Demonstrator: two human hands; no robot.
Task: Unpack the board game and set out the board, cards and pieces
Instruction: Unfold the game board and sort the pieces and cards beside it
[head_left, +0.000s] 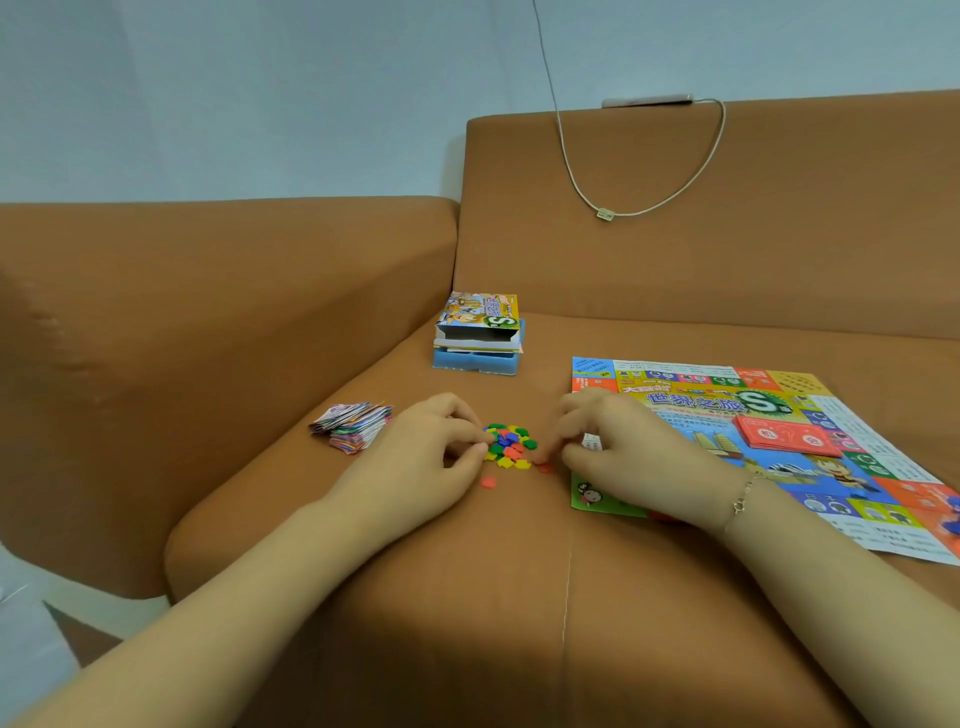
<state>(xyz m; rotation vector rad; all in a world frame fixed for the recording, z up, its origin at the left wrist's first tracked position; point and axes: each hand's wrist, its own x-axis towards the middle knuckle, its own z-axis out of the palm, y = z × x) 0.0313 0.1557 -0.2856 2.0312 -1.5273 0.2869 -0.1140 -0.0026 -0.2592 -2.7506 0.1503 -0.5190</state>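
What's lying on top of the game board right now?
A stack of red cards lies on the board. The right hand covers the board's near-left part, hiding whatever is beneath it.

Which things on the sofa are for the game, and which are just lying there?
For the game:
board
red cards
little coloured pieces
pile of paper money
game box

Just lying there:
white cable
sofa
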